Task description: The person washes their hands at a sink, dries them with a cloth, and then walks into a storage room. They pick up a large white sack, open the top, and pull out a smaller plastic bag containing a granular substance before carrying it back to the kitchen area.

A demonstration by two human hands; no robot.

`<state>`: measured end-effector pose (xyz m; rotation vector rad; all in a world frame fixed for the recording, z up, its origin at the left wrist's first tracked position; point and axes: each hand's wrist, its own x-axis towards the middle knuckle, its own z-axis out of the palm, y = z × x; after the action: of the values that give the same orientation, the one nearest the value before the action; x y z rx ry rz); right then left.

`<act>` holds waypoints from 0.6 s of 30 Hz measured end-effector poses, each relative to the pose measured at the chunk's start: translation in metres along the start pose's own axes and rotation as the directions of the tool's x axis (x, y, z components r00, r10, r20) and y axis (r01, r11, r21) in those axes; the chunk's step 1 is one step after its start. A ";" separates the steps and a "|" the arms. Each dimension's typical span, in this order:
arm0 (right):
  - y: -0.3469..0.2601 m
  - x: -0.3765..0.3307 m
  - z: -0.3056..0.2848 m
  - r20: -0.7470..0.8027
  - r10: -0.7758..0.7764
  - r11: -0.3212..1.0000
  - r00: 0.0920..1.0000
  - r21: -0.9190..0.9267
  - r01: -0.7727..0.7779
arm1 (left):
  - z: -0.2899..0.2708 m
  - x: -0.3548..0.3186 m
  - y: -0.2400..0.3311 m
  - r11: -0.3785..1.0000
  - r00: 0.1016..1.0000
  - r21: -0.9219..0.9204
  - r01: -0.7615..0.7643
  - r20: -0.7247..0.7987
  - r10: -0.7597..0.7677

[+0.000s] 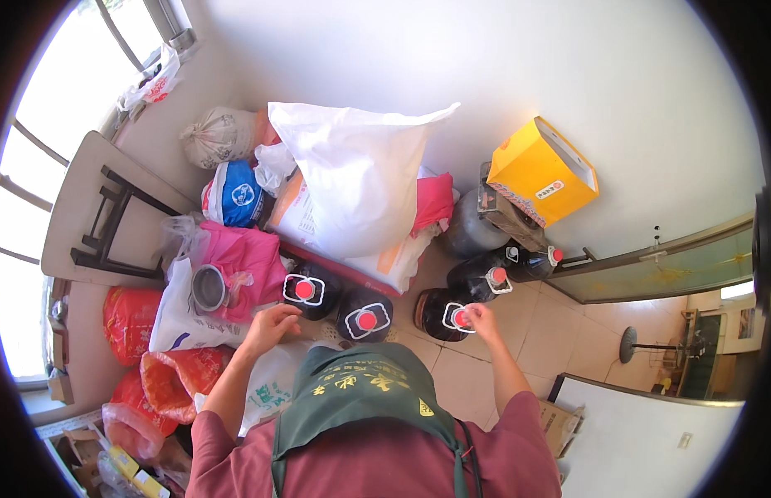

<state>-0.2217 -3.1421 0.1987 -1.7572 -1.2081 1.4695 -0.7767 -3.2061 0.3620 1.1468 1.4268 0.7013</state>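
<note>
Right grip (482, 318): the fingers pinch the red cap and white handle of a dark jug (442, 314) standing on the tiled floor (559, 319). Left grip (272, 324) hangs half-curled and holds nothing, just beside a second dark jug (312, 292) with a red cap; a third jug (364, 316) stands between the two hands. Two more dark jugs (501, 267) stand behind the held one. Behind them lean a big white sack (352, 178), a pink bag (248, 257) and a yellow box (541, 170) against the wall.
</note>
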 end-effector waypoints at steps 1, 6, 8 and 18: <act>0.011 -0.008 0.002 0.004 0.008 0.999 1.000 0.033 -0.008 | 0.003 0.006 -0.002 1.000 0.999 -0.011 -0.017 0.029 0.017; 0.023 -0.048 0.024 0.019 0.095 0.984 0.995 0.149 -0.097 | 0.007 0.033 0.007 0.999 0.983 0.020 -0.041 0.180 0.037; 0.016 -0.063 0.037 0.027 0.100 0.990 0.995 0.098 -0.102 | 0.004 0.039 0.005 0.996 0.980 0.067 -0.061 0.192 0.048; -0.032 0.028 0.053 0.059 -0.126 0.991 0.990 -0.041 0.128 | 0.005 0.059 -0.030 0.993 0.992 0.062 -0.098 0.081 0.092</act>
<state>-0.2814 -3.1104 0.1995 -1.6449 -1.3655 1.4363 -0.7739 -3.1636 0.3109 1.2869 1.3445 0.6725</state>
